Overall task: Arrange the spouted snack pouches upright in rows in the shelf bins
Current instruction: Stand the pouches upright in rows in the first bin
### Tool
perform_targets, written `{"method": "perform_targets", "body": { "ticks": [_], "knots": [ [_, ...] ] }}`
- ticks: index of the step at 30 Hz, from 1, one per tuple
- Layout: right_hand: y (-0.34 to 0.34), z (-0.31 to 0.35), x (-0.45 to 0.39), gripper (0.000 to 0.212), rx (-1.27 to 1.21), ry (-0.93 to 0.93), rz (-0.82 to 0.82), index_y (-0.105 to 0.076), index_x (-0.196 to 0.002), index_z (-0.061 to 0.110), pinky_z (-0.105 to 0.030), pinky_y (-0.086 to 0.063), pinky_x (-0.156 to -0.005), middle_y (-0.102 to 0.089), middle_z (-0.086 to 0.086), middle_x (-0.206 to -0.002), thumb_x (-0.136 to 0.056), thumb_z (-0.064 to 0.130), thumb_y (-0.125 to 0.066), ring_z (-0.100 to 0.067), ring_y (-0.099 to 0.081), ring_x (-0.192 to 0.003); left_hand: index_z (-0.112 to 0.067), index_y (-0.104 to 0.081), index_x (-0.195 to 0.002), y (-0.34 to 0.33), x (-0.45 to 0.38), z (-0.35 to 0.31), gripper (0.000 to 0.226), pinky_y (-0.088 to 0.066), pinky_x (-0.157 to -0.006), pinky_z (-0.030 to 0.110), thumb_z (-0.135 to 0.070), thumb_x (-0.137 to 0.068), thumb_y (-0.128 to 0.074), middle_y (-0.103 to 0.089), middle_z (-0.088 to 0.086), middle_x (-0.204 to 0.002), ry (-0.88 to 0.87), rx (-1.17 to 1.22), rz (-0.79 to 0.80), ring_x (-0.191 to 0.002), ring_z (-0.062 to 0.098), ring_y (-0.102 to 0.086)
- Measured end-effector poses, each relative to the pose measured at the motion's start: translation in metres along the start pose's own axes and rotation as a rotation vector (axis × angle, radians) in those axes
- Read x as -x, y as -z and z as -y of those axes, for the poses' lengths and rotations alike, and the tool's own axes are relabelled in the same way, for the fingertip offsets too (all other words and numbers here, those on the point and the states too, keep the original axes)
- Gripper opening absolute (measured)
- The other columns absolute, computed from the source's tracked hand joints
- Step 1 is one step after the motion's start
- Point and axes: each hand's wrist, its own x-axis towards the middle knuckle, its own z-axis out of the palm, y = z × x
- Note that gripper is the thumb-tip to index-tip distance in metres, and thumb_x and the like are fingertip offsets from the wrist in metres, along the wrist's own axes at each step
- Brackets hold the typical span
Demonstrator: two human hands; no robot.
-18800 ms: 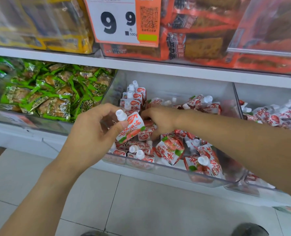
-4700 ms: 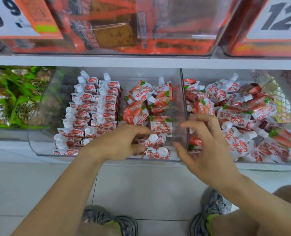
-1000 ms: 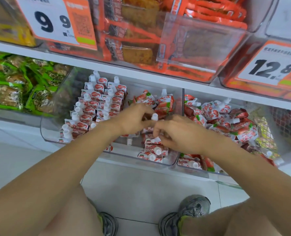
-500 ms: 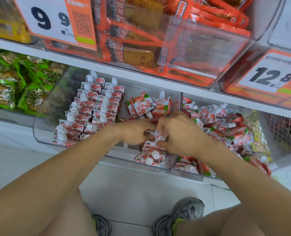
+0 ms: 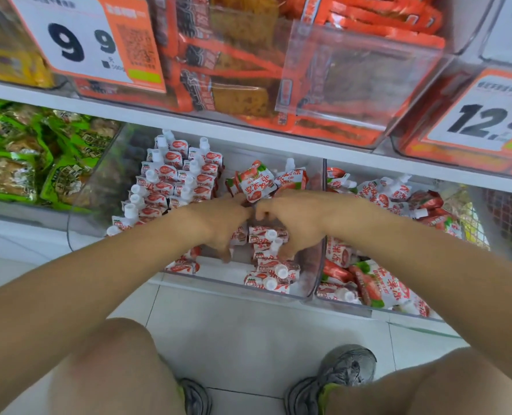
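Red-and-white spouted pouches (image 5: 170, 187) stand upright in two neat rows at the left of the clear middle bin (image 5: 236, 284). A third row (image 5: 271, 272) runs along its right side at the front. Loose pouches (image 5: 257, 181) lie tumbled at the back. My left hand (image 5: 218, 223) and my right hand (image 5: 293, 223) are side by side inside the bin, knuckles up and thumbs nearly touching. Their fingers curl down around a small cluster of pouches (image 5: 263, 235) held between them. My fingertips are partly hidden among the packs.
The right bin (image 5: 353, 307) holds a jumble of the same pouches (image 5: 380, 202). Green snack packs (image 5: 24, 163) fill the left bin. The shelf above (image 5: 188, 121) carries orange packs and price tags 9.9 and 12.8. Below are my knees, shoes and the tiled floor (image 5: 248, 339).
Over the last second both hands have sunk lower into the middle bin, pressing the held pouches down into the right-hand row. The view has tilted slightly downward.
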Motion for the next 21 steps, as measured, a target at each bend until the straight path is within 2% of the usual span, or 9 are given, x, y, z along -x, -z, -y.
{"method": "perform_targets", "body": {
  "ticks": [2, 5, 9, 11, 14, 16, 18, 19, 21],
  "knots": [
    [0.003, 0.0, -0.004, 0.069, -0.035, 0.029, 0.058, -0.053, -0.13, 0.028, -0.036, -0.052, -0.08, -0.059, 0.002, -0.103, -0.07, 0.048, -0.081, -0.021, -0.056, -0.092, -0.027, -0.034, -0.145, -0.001, -0.005, 0.001, 0.107, -0.043, -0.096, 0.037, -0.045, -0.055, -0.088, -0.034, 0.006, -0.137, 0.015, -0.073, 0.029, -0.123, 0.028, -0.044],
    [0.005, -0.003, -0.004, 0.059, -0.077, 0.035, 0.087, -0.058, -0.127, 0.029, -0.036, -0.053, -0.085, -0.062, 0.002, -0.113, -0.074, 0.044, -0.08, -0.021, -0.059, -0.098, -0.027, -0.045, -0.135, -0.001, -0.009, 0.009, 0.098, -0.05, -0.088, 0.034, -0.047, -0.049, -0.087, -0.048, 0.002, -0.124, -0.028, 0.042, -0.016, -0.108, 0.023, -0.054],
    [0.002, -0.006, -0.001, 0.051, -0.052, 0.024, 0.094, -0.056, -0.12, 0.024, -0.031, -0.048, -0.071, -0.053, 0.008, -0.089, -0.077, 0.039, -0.078, -0.02, -0.055, -0.088, -0.021, -0.05, -0.123, 0.009, 0.001, 0.013, 0.065, -0.045, -0.063, 0.023, -0.037, -0.066, -0.078, -0.055, -0.009, -0.092, 0.009, 0.283, -0.076, -0.078, 0.009, -0.054],
    [0.003, -0.005, -0.001, 0.049, -0.034, 0.018, 0.1, -0.054, -0.121, 0.023, -0.03, -0.044, -0.068, -0.047, 0.01, -0.086, -0.079, 0.038, -0.076, -0.019, -0.053, -0.088, -0.023, -0.054, -0.112, 0.011, 0.006, 0.013, 0.047, -0.043, -0.059, 0.025, -0.039, -0.072, -0.073, -0.054, -0.009, -0.086, 0.013, 0.275, -0.089, -0.076, 0.012, -0.054],
    [0.006, -0.004, -0.004, 0.051, -0.039, 0.011, 0.133, -0.054, -0.119, 0.024, -0.031, -0.046, -0.072, -0.047, 0.012, -0.086, -0.076, 0.039, -0.078, -0.019, -0.054, -0.09, -0.018, -0.059, -0.099, -0.004, 0.011, 0.006, 0.026, -0.049, -0.066, 0.032, -0.035, -0.08, -0.06, -0.061, 0.003, -0.095, -0.06, 0.119, -0.173, -0.085, 0.024, -0.059],
    [0.007, -0.004, -0.007, 0.052, -0.045, -0.002, 0.143, -0.055, -0.116, 0.026, -0.03, -0.045, -0.071, -0.046, 0.015, -0.083, -0.073, 0.039, -0.08, -0.018, -0.054, -0.088, -0.017, -0.056, -0.111, -0.018, 0.015, -0.005, 0.036, -0.047, -0.072, 0.033, -0.035, -0.08, -0.06, -0.057, 0.011, -0.114, -0.062, -0.036, -0.177, -0.097, 0.029, -0.057],
    [0.009, -0.003, -0.009, 0.051, -0.047, -0.004, 0.157, -0.055, -0.115, 0.026, -0.029, -0.043, -0.068, -0.045, 0.016, -0.078, -0.073, 0.038, -0.081, -0.017, -0.052, -0.083, -0.016, -0.048, -0.125, -0.025, 0.016, -0.011, 0.059, -0.046, -0.082, 0.037, -0.035, -0.075, -0.072, -0.049, 0.015, -0.126, -0.036, -0.169, -0.148, -0.11, 0.032, -0.052],
    [0.009, -0.003, -0.009, 0.05, -0.046, 0.001, 0.167, -0.055, -0.115, 0.026, -0.03, -0.043, -0.068, -0.045, 0.015, -0.077, -0.074, 0.038, -0.081, -0.017, -0.052, -0.082, -0.014, -0.045, -0.128, -0.026, 0.014, -0.01, 0.065, -0.046, -0.085, 0.038, -0.031, -0.073, -0.075, -0.049, 0.016, -0.127, -0.021, -0.212, -0.179, -0.111, 0.033, -0.052],
    [0.009, -0.002, -0.008, 0.049, -0.041, 0.007, 0.176, -0.055, -0.115, 0.025, -0.031, -0.047, -0.071, -0.047, 0.015, -0.075, -0.075, 0.038, -0.081, -0.017, -0.052, -0.08, -0.012, -0.042, -0.128, -0.023, 0.008, -0.004, 0.057, -0.047, -0.078, 0.038, -0.02, -0.079, -0.07, -0.055, 0.014, -0.123, -0.021, -0.226, -0.322, -0.107, 0.032, -0.057]
  ]
}}
